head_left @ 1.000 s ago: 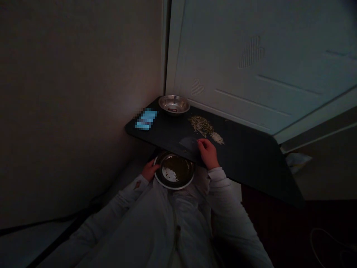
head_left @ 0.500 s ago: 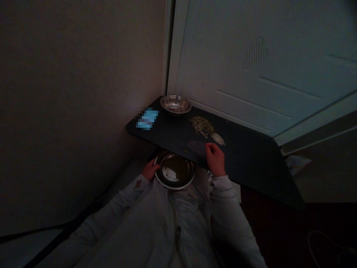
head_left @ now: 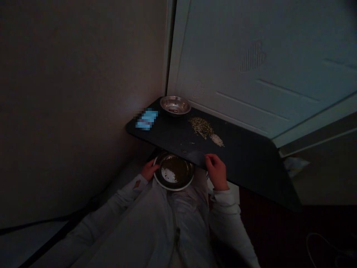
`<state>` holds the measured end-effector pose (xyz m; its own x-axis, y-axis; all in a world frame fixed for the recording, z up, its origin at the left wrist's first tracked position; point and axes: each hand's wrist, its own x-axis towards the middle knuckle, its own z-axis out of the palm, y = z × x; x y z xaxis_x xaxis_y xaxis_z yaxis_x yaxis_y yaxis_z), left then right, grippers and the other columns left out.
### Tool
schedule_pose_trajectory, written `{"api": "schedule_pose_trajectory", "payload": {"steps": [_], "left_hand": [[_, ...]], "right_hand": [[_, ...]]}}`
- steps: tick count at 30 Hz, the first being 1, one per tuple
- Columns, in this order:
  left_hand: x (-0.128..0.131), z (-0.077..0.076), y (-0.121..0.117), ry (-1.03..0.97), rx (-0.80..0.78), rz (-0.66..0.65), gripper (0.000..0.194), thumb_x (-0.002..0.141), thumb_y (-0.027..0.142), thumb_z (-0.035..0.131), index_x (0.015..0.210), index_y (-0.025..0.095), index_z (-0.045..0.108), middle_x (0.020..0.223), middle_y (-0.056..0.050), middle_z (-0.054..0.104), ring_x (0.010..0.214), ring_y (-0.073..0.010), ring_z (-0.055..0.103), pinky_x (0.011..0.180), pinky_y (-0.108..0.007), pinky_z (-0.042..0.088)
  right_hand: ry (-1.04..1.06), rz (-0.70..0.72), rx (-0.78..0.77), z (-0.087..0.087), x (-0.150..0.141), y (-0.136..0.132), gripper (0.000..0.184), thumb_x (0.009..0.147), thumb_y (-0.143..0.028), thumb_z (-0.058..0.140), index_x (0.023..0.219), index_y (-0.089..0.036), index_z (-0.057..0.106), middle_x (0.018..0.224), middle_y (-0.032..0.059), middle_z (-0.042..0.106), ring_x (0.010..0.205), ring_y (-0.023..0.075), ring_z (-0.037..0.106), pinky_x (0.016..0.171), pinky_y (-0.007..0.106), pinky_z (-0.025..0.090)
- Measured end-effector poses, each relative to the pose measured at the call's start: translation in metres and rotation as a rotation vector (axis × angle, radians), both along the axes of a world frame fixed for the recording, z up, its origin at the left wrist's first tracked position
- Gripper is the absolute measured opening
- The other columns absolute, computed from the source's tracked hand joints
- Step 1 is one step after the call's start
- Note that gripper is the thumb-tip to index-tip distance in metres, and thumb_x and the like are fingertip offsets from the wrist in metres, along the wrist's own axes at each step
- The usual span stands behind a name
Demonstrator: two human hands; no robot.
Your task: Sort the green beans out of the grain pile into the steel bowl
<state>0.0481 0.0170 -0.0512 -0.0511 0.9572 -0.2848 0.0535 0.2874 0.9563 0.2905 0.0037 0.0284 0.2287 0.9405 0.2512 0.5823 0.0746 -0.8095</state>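
My left hand grips the rim of a round metal bowl held below the table's near edge. Small dark grains, perhaps beans, cover much of its bottom. A thin, dark, flat sheet is pinched between the fingers of my right hand; it lies at the table edge just above the bowl. A few loose grains are scattered beside the sheet. Farther back on the table sit a mixed green and pale grain pile and, touching it, a smaller heap of white grains.
On the dark tabletop stands a second metal bowl with a small reddish label inside. A lit phone lies at the left end, against the wall. Behind the table is a white panel with embossed hearts. A cable runs at lower right.
My right hand has drawn the flat sheet toward me, down to the table's near edge. A few grains now lie behind it. My left hand and the bowl have barely moved.
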Motion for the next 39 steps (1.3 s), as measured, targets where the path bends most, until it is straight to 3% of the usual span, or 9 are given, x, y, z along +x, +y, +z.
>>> {"api": "schedule_pose_trajectory", "payload": {"steps": [5,11,16,24,30,39], "left_hand": [[-0.001,-0.006,0.001,-0.039,-0.007,0.007,0.044,0.051,0.024,0.056,0.094,0.014,0.059,0.078,-0.002,0.065,0.076,-0.0209,0.058,0.072,-0.031,0.043],[-0.001,-0.009,0.003,-0.050,-0.020,0.022,0.043,0.051,0.023,0.056,0.094,0.016,0.059,0.079,-0.001,0.065,0.079,-0.0209,0.057,0.073,-0.030,0.043],[-0.001,-0.008,0.001,-0.037,-0.016,0.016,0.043,0.053,0.025,0.056,0.094,0.015,0.059,0.080,-0.002,0.065,0.079,-0.0210,0.057,0.072,-0.031,0.043],[-0.002,-0.010,0.002,-0.055,-0.001,0.008,0.045,0.053,0.025,0.056,0.096,0.013,0.057,0.080,-0.003,0.065,0.078,-0.0213,0.057,0.072,-0.031,0.043],[-0.001,-0.005,0.001,-0.054,-0.033,0.011,0.045,0.053,0.023,0.056,0.097,0.016,0.057,0.082,-0.001,0.065,0.081,-0.0207,0.057,0.074,-0.030,0.042],[-0.001,-0.005,0.001,-0.083,-0.021,0.018,0.045,0.052,0.023,0.057,0.096,0.015,0.057,0.084,-0.002,0.065,0.084,-0.0217,0.056,0.077,-0.032,0.041]], "right_hand": [[0.085,0.060,0.001,0.002,-0.004,0.000,0.022,0.070,-0.033,0.041,0.075,-0.016,0.055,0.070,0.0018,0.056,0.063,0.0122,0.050,0.059,0.024,0.038],[0.128,0.015,0.048,0.008,0.002,0.028,0.021,0.068,-0.033,0.042,0.073,-0.016,0.054,0.067,0.0011,0.055,0.063,0.0125,0.049,0.059,0.024,0.037],[0.120,0.020,0.046,0.001,-0.001,0.041,0.021,0.068,-0.032,0.040,0.073,-0.016,0.053,0.068,0.0008,0.054,0.064,0.0124,0.048,0.060,0.024,0.037],[-0.012,-0.043,0.108,-0.010,0.003,0.043,0.028,0.074,-0.038,0.032,0.081,-0.016,0.049,0.071,0.0030,0.053,0.064,0.0134,0.046,0.060,0.025,0.035],[0.011,-0.062,0.078,-0.010,0.001,0.043,0.030,0.075,-0.040,0.030,0.084,-0.016,0.046,0.059,-0.0009,0.048,0.053,0.0116,0.045,0.053,0.024,0.035],[0.072,0.038,0.025,-0.002,-0.004,0.037,0.029,0.072,-0.040,0.037,0.081,-0.016,0.049,0.054,-0.0032,0.047,0.049,0.0089,0.045,0.048,0.021,0.034]]}}
